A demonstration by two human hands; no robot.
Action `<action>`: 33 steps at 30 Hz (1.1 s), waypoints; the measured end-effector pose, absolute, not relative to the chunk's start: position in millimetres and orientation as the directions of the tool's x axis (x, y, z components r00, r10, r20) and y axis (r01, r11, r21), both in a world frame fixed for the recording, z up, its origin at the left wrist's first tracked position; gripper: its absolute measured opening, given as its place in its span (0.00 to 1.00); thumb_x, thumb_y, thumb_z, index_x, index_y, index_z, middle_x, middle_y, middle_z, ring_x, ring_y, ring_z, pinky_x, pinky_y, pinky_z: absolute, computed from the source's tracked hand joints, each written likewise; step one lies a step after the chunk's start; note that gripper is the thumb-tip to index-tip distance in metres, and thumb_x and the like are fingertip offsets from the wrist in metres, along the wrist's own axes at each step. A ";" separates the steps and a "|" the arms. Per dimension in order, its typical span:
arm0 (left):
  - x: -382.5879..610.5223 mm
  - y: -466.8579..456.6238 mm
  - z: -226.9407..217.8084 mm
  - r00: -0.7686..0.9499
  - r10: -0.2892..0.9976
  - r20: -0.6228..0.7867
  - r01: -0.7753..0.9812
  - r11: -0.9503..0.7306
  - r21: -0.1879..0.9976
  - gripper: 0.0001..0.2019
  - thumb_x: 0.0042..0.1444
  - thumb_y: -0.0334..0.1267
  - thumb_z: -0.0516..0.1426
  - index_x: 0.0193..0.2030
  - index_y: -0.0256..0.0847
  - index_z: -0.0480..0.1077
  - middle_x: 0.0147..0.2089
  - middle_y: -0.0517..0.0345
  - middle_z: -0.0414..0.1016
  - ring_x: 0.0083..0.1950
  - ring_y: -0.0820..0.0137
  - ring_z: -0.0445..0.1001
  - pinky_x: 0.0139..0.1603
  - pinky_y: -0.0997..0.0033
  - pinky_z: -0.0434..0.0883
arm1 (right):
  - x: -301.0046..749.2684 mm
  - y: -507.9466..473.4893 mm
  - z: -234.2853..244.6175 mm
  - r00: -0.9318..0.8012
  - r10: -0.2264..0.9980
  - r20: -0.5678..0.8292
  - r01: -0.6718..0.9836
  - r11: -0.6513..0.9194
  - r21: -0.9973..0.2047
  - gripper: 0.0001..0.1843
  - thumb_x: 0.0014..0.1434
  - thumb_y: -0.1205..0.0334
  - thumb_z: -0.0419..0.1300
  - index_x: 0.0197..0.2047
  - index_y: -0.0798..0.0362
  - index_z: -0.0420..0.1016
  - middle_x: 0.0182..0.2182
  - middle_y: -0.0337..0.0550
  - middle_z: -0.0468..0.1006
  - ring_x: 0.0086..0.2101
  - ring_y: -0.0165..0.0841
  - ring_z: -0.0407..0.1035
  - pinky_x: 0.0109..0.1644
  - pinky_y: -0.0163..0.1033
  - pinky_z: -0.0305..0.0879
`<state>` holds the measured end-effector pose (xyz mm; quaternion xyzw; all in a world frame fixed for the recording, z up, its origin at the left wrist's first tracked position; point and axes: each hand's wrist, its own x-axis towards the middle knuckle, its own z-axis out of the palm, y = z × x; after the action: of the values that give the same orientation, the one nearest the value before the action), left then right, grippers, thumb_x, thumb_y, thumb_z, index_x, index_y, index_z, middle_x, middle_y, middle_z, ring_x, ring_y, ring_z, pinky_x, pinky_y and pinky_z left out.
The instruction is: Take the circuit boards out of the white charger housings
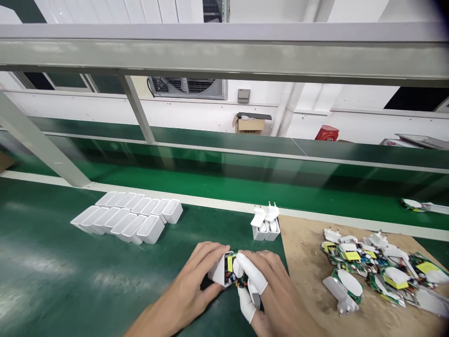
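My left hand is closed round a white charger shell low in the middle of the head view. My right hand, with white finger cots on thumb and forefinger, pinches a circuit board with a yellow part that sits partly inside the shell. Both hands rest on the green bench mat.
Two rows of several empty white shells lie at the left. Two assembled chargers with plugs stand beyond my hands. A brown board at the right carries a heap of circuit boards with plug caps. A green conveyor belt runs behind.
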<state>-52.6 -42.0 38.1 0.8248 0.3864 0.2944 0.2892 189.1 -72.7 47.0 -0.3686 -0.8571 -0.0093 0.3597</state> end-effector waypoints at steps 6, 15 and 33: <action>-54.9 -42.1 36.1 0.528 0.811 0.251 0.457 -0.521 0.721 0.33 0.67 0.25 0.59 0.73 0.60 0.59 0.67 0.53 0.68 0.69 0.60 0.68 0.70 0.59 0.70 | 193.3 -73.7 43.5 -0.479 0.657 0.582 0.630 0.719 -0.294 0.42 0.53 0.81 0.53 0.72 0.62 0.58 0.60 0.59 0.71 0.51 0.49 0.64 0.53 0.55 0.71; -49.4 -47.7 39.4 0.544 0.832 0.110 0.443 -0.396 0.805 0.28 0.66 0.32 0.63 0.70 0.55 0.65 0.63 0.51 0.69 0.60 0.59 0.77 0.61 0.64 0.77 | 191.7 -67.9 46.1 -0.496 0.569 0.657 0.564 0.786 -0.254 0.35 0.60 0.72 0.59 0.70 0.63 0.60 0.51 0.59 0.78 0.45 0.48 0.69 0.49 0.56 0.75; -67.8 -48.3 41.0 0.414 0.900 0.140 0.449 -0.335 0.828 0.47 0.65 0.48 0.66 0.82 0.59 0.43 0.74 0.42 0.69 0.72 0.49 0.72 0.63 0.46 0.77 | 188.1 -56.2 18.0 -0.417 0.587 0.694 0.450 0.797 -0.403 0.26 0.65 0.78 0.56 0.63 0.51 0.71 0.57 0.58 0.76 0.51 0.39 0.78 0.51 0.42 0.81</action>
<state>-67.8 -48.3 41.0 0.7569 0.4454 0.3080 0.3659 188.1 -56.2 18.0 -0.3094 -0.8381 0.0770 0.4427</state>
